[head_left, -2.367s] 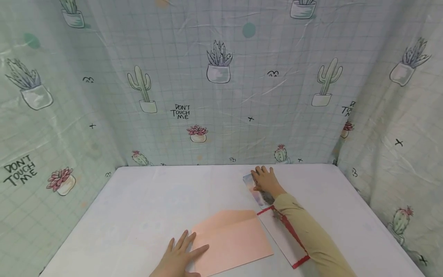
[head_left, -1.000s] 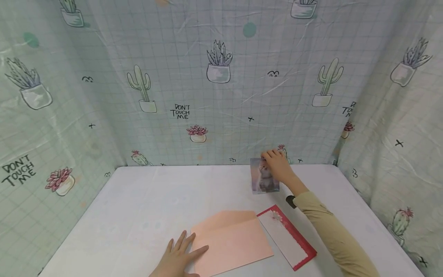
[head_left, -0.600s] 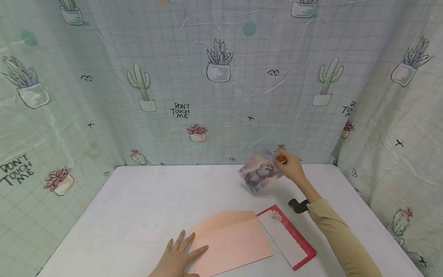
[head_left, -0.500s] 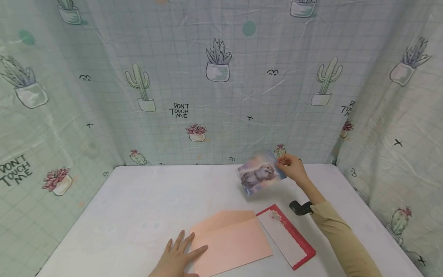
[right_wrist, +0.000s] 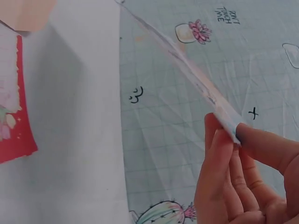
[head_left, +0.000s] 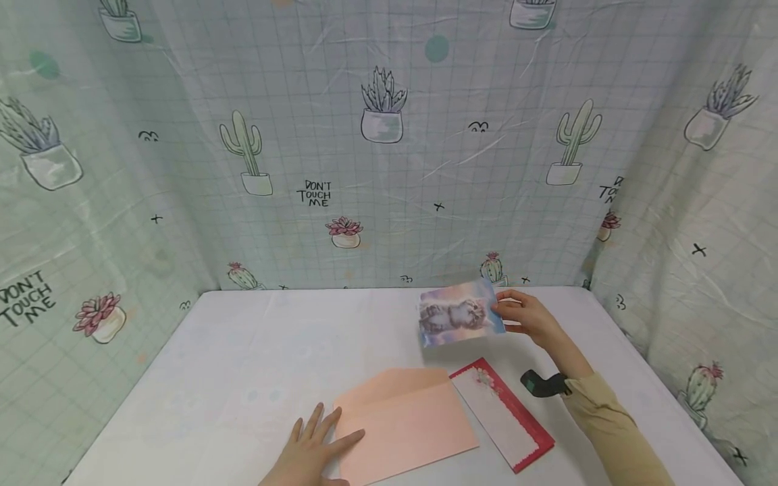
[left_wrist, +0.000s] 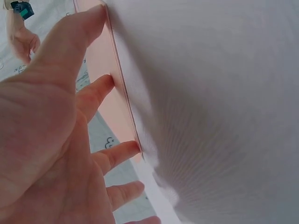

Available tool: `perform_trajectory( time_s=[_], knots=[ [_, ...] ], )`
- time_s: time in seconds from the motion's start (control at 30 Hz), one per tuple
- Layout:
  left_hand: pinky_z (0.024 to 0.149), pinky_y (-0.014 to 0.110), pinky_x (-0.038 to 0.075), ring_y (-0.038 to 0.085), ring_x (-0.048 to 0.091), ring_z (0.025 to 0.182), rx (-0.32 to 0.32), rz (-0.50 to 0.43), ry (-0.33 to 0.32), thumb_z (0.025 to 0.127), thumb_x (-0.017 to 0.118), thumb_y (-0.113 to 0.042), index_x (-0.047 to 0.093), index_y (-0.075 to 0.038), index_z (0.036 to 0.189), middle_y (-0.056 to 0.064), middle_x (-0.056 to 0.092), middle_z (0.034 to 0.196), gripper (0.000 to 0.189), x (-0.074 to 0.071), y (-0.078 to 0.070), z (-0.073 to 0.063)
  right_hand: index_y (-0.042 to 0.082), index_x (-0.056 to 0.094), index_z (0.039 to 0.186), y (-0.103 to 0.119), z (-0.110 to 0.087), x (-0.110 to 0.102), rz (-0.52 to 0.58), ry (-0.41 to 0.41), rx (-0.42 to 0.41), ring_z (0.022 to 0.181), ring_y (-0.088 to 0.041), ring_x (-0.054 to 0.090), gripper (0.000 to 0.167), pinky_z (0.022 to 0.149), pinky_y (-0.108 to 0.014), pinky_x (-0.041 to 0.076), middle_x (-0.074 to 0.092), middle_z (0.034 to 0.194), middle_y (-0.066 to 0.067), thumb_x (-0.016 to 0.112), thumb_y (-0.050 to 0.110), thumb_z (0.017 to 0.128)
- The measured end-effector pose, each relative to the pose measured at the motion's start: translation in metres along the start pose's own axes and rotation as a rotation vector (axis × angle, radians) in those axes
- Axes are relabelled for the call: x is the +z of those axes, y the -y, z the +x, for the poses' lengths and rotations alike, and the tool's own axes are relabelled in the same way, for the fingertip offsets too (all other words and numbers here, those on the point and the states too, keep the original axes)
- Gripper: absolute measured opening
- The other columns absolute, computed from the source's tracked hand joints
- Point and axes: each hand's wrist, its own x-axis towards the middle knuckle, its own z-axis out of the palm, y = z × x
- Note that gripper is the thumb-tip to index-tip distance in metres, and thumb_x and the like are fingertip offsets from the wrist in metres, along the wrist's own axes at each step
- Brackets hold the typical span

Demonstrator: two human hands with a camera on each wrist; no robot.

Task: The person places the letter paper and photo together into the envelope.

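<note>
Kitten card (head_left: 460, 313): held above counter (head_left: 261, 351), edge pinched by right grip (head_left: 532, 320); judged light, crease-prone, best taken by edges. Peach envelope (head_left: 406, 422): touched by splayed left grip (head_left: 308, 451).

The sleeve (head_left: 616, 432) is khaki; the wrist device (head_left: 543, 385), black and green.

envelope (head_left: 404, 422): matt paper | picture card (head_left: 456, 314): smooth paper | backdrop (head_left: 389, 175): creased, faintly shiny | sleeve (head_left: 616, 426): matt cloth

Pastel kitten card (head_left: 456, 314) is up in the air, turned sideways, far side, bit right; plain peach envelope (head_left: 406, 426) just lies flat, near side, flap open.
</note>
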Motion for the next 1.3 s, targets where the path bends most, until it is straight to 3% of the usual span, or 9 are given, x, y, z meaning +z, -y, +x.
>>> perform_trajectory(
  time_s=[0.27, 0.5, 0.67, 0.73, 0.8, 0.87, 0.93, 1.17, 1.3],
  knots=[
    [0.079, 0.069, 0.036, 0.051, 0.036, 0.119, 0.042, 0.037, -0.039, 0.074, 0.048, -0.063, 0.046, -0.029, 0.128, 0.021, 0.043, 0.131, 0.064, 0.006, 0.003, 0.0, 0.018, 0.048, 0.105, -0.02, -0.009, 0.01, 0.146, 0.071, -0.006, 0.073, -0.001, 0.059, 0.02, 0.068, -0.02, 0.05, 0.061, 0.082, 0.014, 0.055, 0.025, 0.088],
    [0.082, 0.066, 0.036, 0.049, 0.037, 0.118, 0.053, 0.048, -0.094, 0.076, 0.05, -0.06, 0.047, -0.03, 0.127, 0.019, 0.045, 0.13, 0.059, 0.01, 0.004, -0.002, 0.018, 0.05, 0.104, -0.04, -0.018, 0.019, 0.156, 0.118, -0.012, 0.078, -0.003, 0.062, 0.017, 0.07, -0.021, 0.052, 0.063, 0.084, 0.013, 0.053, 0.024, 0.089],
    [0.081, 0.066, 0.037, 0.047, 0.037, 0.117, 0.071, 0.074, -0.134, 0.078, 0.051, -0.059, 0.051, -0.027, 0.124, 0.017, 0.046, 0.13, 0.056, 0.009, 0.006, -0.004, 0.014, 0.05, 0.108, -0.05, -0.023, 0.023, 0.128, 0.121, 0.003, 0.079, -0.003, 0.061, 0.024, 0.072, -0.021, 0.052, 0.062, 0.085, 0.013, 0.054, 0.026, 0.089],
    [0.08, 0.065, 0.038, 0.044, 0.024, 0.129, 0.077, 0.089, -0.142, 0.077, 0.05, -0.059, 0.051, -0.027, 0.124, 0.017, 0.046, 0.129, 0.057, 0.009, 0.007, -0.005, 0.01, 0.048, 0.112, -0.052, -0.024, 0.023, 0.109, 0.127, -0.006, 0.08, -0.004, 0.061, 0.029, 0.072, -0.022, 0.052, 0.062, 0.087, 0.012, 0.054, 0.027, 0.089],
    [0.08, 0.065, 0.038, 0.031, -0.001, 0.138, 0.074, 0.083, -0.14, 0.077, 0.05, -0.06, 0.051, -0.026, 0.124, 0.017, 0.046, 0.13, 0.058, 0.009, 0.008, -0.007, 0.007, 0.046, 0.114, -0.054, -0.025, 0.024, 0.104, 0.122, -0.004, 0.082, -0.005, 0.062, 0.033, 0.074, -0.024, 0.052, 0.062, 0.089, 0.011, 0.054, 0.027, 0.089],
    [0.08, 0.065, 0.037, 0.011, -0.025, 0.133, 0.076, 0.073, -0.138, 0.077, 0.05, -0.06, 0.051, -0.026, 0.124, 0.017, 0.046, 0.13, 0.058, 0.009, 0.009, -0.008, 0.005, 0.045, 0.116, -0.055, -0.026, 0.023, 0.09, 0.12, -0.009, 0.083, -0.006, 0.062, 0.037, 0.075, -0.026, 0.052, 0.061, 0.091, 0.011, 0.054, 0.027, 0.089],
    [0.079, 0.066, 0.037, -0.002, -0.038, 0.121, 0.078, 0.067, -0.146, 0.077, 0.05, -0.06, 0.052, -0.025, 0.123, 0.018, 0.046, 0.129, 0.058, 0.009, 0.009, -0.008, 0.002, 0.043, 0.118, -0.056, -0.026, 0.023, 0.075, 0.11, -0.015, 0.083, -0.007, 0.062, 0.039, 0.076, -0.027, 0.052, 0.062, 0.091, 0.011, 0.054, 0.027, 0.089],
    [0.076, 0.064, 0.04, 0.002, -0.038, 0.123, 0.116, 0.127, -0.204, 0.072, 0.04, -0.073, 0.052, -0.023, 0.122, 0.019, 0.046, 0.128, 0.072, 0.008, 0.01, -0.008, -0.005, 0.043, 0.117, -0.057, -0.023, 0.023, 0.023, 0.013, -0.065, 0.08, -0.008, 0.062, 0.042, 0.073, -0.031, 0.052, 0.063, 0.091, 0.004, 0.057, 0.021, 0.087],
    [0.074, 0.063, 0.041, 0.004, -0.038, 0.125, 0.14, 0.152, -0.226, 0.066, 0.029, -0.081, 0.051, -0.021, 0.123, 0.021, 0.045, 0.128, 0.085, 0.009, 0.011, -0.009, -0.007, 0.045, 0.115, -0.056, -0.019, 0.025, -0.036, -0.036, -0.107, 0.079, -0.008, 0.06, 0.038, 0.072, -0.031, 0.052, 0.062, 0.099, -0.011, 0.056, 0.016, 0.087]
  ],
)
